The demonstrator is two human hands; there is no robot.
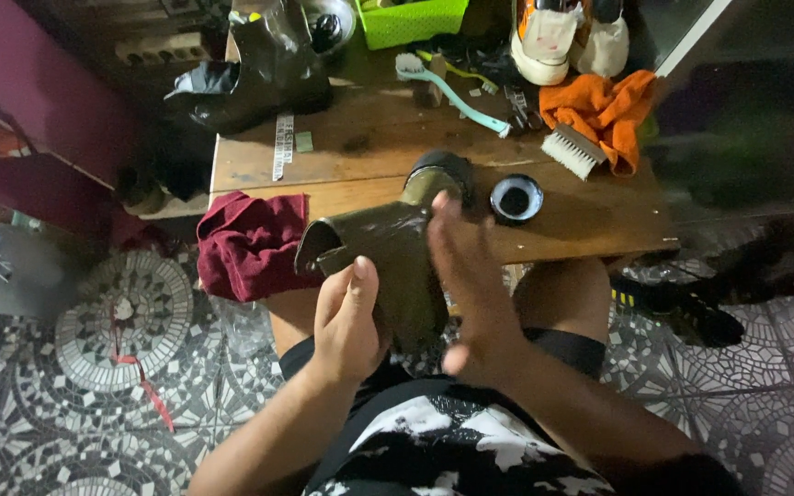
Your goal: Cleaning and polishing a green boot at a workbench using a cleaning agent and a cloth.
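Closest to the camera is the person's lap, black shorts and a black-and-white patterned shirt, knees bare. The left hand (349, 321) is curled round the underside of an olive-green ankle boot (388, 262), fingers wrapped on the shaft and heel area, so it's gripping the boot and holding it up over the lap. The right hand (470, 280) is flat and open, fingers stretched out together, palm laid against the side of the boot, a bit blurred. Not pinching anything, just pressed on the leather. The boot lies tilted with its opening to the left and its dark toe pointing away toward the table.

Just past that, a maroon cloth (252, 243) hangs bunched over the near edge of the wooden table (590, 220), left of the boot. Right of the boot's toe sits a small round open tin of black polish (516, 197).

Further back on the table there's a white scrub brush (570, 150) lying against an orange rag (604, 106), and a teal long-handled brush (448, 87) near the middle. On the back left stands a black boot (264, 73), upright-ish. At the very back, a lime-green basket (411, 20) and a pair of white and orange sneakers (567, 37).

Floor is patterned grey mosaic tile (121, 321)
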